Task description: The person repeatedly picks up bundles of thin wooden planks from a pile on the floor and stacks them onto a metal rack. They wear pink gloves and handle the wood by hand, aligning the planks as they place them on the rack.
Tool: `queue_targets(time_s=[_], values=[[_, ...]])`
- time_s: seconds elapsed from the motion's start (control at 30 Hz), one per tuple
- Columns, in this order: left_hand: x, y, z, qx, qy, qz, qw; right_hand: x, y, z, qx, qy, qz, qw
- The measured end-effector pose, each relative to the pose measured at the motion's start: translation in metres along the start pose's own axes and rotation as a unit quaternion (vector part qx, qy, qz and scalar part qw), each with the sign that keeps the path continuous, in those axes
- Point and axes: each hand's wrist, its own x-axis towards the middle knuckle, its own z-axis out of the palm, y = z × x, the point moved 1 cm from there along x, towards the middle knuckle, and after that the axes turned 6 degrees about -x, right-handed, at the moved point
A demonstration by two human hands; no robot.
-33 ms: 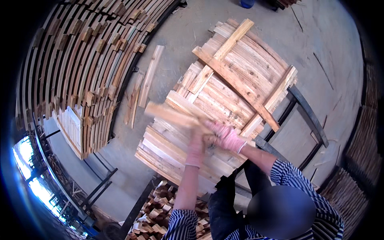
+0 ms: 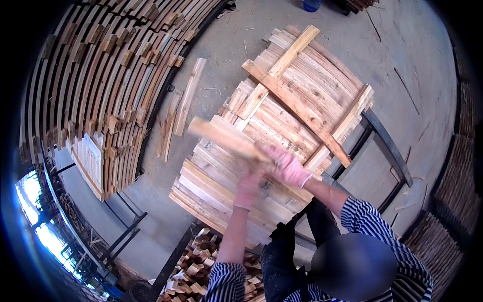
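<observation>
The right hand [image 2: 288, 165], in a pink glove, is closed on a pale board [image 2: 221, 138]; the left hand [image 2: 247, 190], gloved alike, is pressed up close beside it, too blurred to tell whether its fingers grip. The board is above the near part of a broad stack of planks [image 2: 302, 83], its free end pointing to the person's far left, its long axis running from there back toward the right hand, roughly along the planks. Farther out on this stack, a reddish-brown board [image 2: 302, 110] lies diagonally, its upper-left part crossing a lighter batten [image 2: 297, 48]. Dark metal rails [image 2: 387, 146] stick out from under the right side, and cut blocks [image 2: 196, 267] are heaped below the near edge. Around it spreads a grey floor [image 2: 221, 55] with loose slats [image 2: 191, 95], a tall timber pile [image 2: 95, 75] at the left and brownish stacks [image 2: 458, 196] at the right.
</observation>
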Motion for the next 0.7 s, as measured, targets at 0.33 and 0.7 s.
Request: queue_targets(time_s=[0.33, 0.7], values=[[0.031, -0.042, 0.005, 0.467, -0.043, -0.069, 0.881, 0.025, 0.051, -0.013, -0.284, -0.163, 0.152, 0.932], [0.002, -0.044, -0.010, 0.395, 0.053, 0.014, 0.917, 0.035, 0.104, -0.102, -0.458, 0.078, 0.149, 0.873]])
